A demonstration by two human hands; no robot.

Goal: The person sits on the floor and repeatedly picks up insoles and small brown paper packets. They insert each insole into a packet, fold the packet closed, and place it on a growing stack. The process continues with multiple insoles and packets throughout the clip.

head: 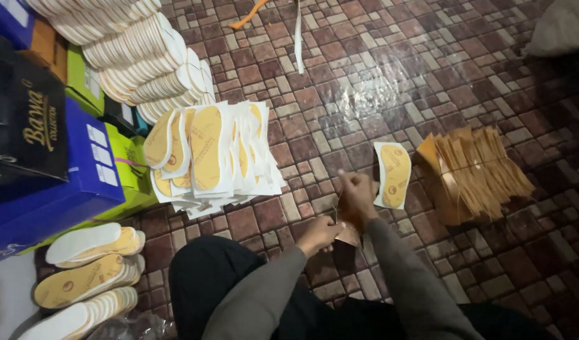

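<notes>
My left hand (318, 232) and my right hand (355, 196) meet low over the tiled floor, both pinching a small brown piece (348, 235) that lies partly hidden under them. A single yellow insole on white backing (394, 174) lies just right of my right hand. Beyond it sits a fanned bundle of tan cut pieces (475, 173). A heap of yellow insoles with white borders (211, 157) lies to the left of my hands.
Stacked white and yellow insoles (141, 60) lean at the upper left, with more (88, 274) at the lower left. Blue, green and black boxes (56, 170) line the left side. A white strip (298, 38) and an orange scrap (248, 14) lie further away.
</notes>
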